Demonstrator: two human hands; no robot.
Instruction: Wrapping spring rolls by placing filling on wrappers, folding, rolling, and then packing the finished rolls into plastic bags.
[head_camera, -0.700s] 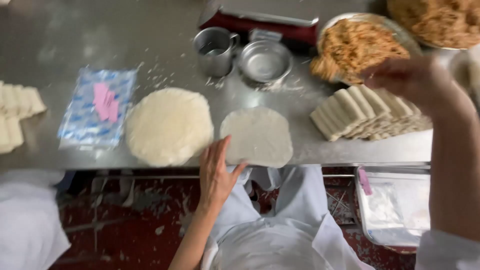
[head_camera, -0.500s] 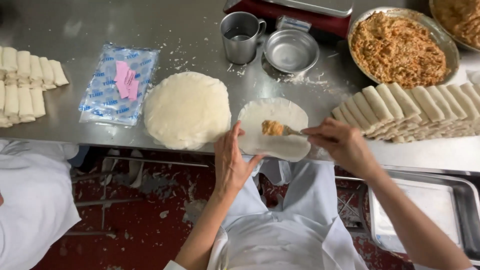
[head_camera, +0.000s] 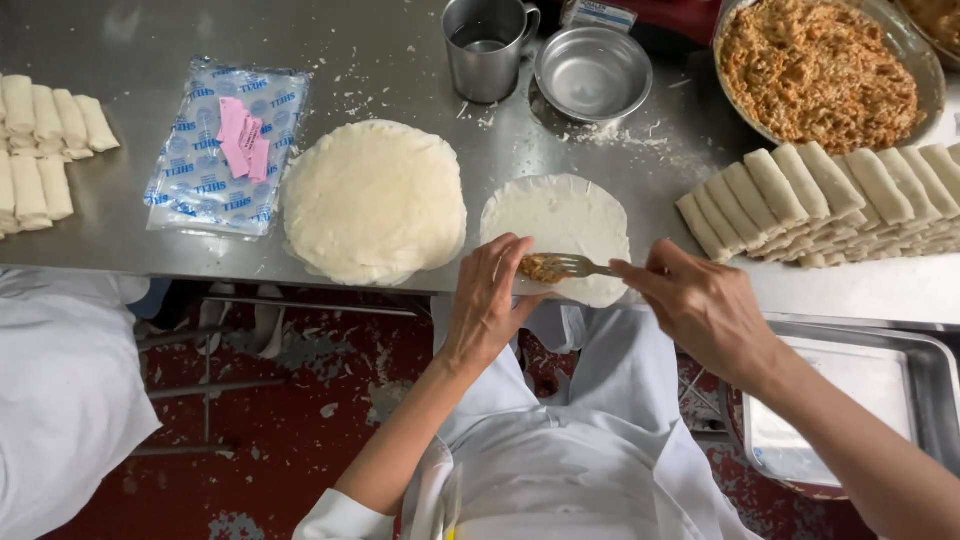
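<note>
Head view | a fork (head_camera: 565, 266) carrying filling is pinched in the right hand (head_camera: 705, 305), fingers clamped on its handle | filling is steadied by the left hand (head_camera: 490, 300), fingers together | wrapper (head_camera: 560, 225) is laid flat at the surface (head_camera: 400, 80) edge for easy reach, beside the wrapper stack (head_camera: 372, 200).

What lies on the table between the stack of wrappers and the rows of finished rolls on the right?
In the head view, a single round wrapper lies there, with a fork of filling on its near edge.
</note>
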